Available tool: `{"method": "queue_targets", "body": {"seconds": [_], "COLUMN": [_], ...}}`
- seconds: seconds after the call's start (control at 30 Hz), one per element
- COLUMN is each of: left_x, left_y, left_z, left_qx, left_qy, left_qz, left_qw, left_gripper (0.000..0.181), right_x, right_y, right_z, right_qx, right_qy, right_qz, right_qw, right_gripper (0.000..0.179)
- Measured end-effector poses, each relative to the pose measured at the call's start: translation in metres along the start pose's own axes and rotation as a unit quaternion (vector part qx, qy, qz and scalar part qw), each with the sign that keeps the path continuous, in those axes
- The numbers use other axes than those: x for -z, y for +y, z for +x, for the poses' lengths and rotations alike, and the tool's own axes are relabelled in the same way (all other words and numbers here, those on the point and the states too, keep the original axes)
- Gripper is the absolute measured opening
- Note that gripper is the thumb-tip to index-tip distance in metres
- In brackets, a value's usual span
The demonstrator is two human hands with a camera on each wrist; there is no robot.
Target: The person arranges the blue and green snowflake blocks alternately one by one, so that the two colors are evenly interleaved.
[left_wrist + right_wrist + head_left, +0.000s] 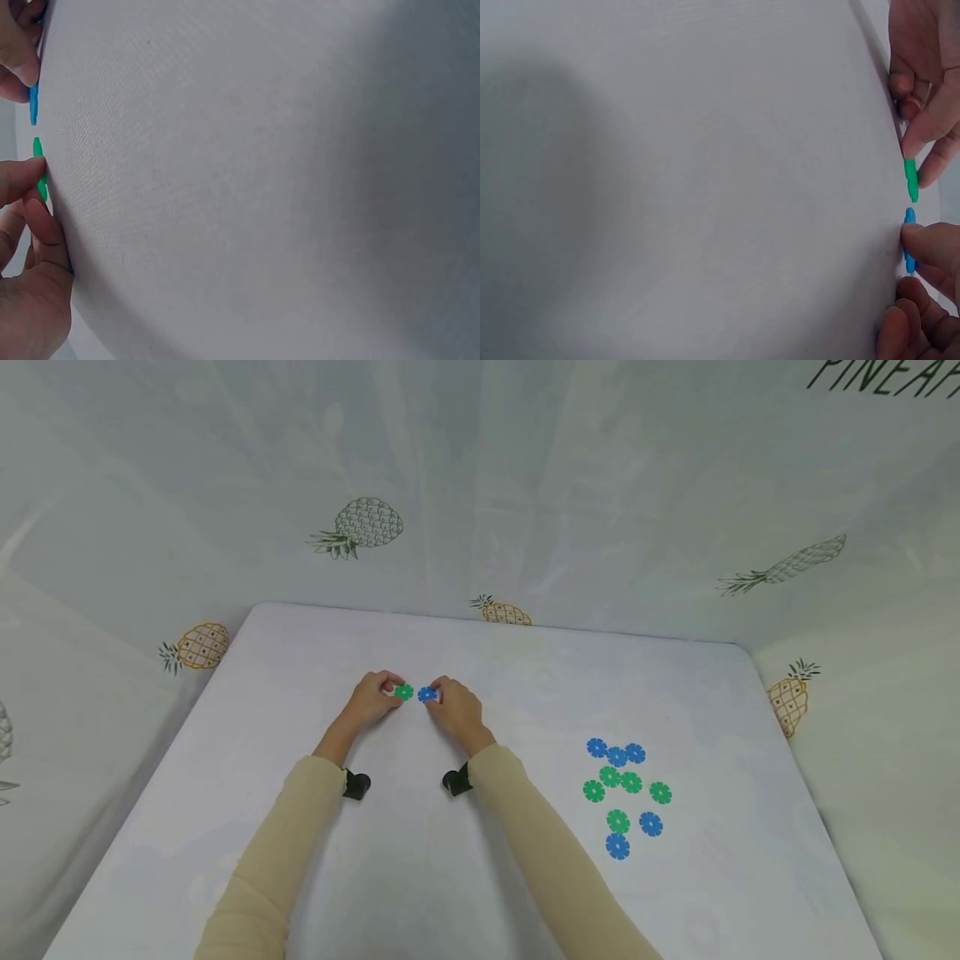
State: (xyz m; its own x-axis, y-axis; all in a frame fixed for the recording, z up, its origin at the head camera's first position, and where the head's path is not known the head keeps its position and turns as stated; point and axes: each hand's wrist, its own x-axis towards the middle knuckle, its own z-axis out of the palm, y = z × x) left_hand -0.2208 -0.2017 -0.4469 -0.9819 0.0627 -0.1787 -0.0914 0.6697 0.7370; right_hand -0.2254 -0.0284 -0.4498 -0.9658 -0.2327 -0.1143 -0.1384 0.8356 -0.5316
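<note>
Near the far middle of the white table, my left hand (372, 697) pinches a green notched disc (404, 692) between thumb and fingers. Facing it, my right hand (458, 708) pinches a blue notched disc (427, 694). A narrow gap separates the two discs, which are held almost edge to edge. In the left wrist view the green disc (40, 169) and the blue disc (34, 105) appear edge-on, one above the other. The right wrist view also shows the blue disc (910, 240) and green disc (911, 180) as thin slivers between fingertips.
Several loose blue discs (651, 824) and green discs (661, 792) lie on the table (720, 893) to the right of my right arm. A cloth curtain (600, 485) with pineapple prints rises behind the table's far edge. Black wrist mounts (357, 784) sit at both cuffs.
</note>
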Motion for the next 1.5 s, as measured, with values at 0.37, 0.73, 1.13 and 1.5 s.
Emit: {"method": "queue_targets", "body": {"seconds": [0.37,0.73,1.13,1.5], "left_x": [0.0015,0.0012,0.0011,0.0000], "left_y": [0.0027,0.0029,0.0031,0.0033], "left_z": [-0.0027,-0.0015,-0.0005,-0.0014], "left_qx": [-0.003,-0.006,-0.006,-0.002], "left_qy": [0.000,0.000,0.001,0.001], "left_qz": [-0.004,-0.001,-0.005,-0.001], "left_qw": [1.0000,1.0000,1.0000,1.0000], "left_gripper": [0.034,0.034,0.034,0.034], "right_x": [0.0008,0.0032,0.0022,-0.0015], "right_y": [-0.0033,-0.0069,-0.0084,-0.0071], "right_z": [-0.0016,-0.0014,0.0003,0.0015], "right_qx": [0.002,0.001,-0.011,-0.011], "right_qy": [0.002,-0.010,-0.020,-0.018], "right_qz": [-0.018,-0.042,-0.059,-0.061], "right_qw": [0.9998,0.9991,0.9980,0.9980], "right_gripper": [0.032,0.033,0.033,0.034]}}
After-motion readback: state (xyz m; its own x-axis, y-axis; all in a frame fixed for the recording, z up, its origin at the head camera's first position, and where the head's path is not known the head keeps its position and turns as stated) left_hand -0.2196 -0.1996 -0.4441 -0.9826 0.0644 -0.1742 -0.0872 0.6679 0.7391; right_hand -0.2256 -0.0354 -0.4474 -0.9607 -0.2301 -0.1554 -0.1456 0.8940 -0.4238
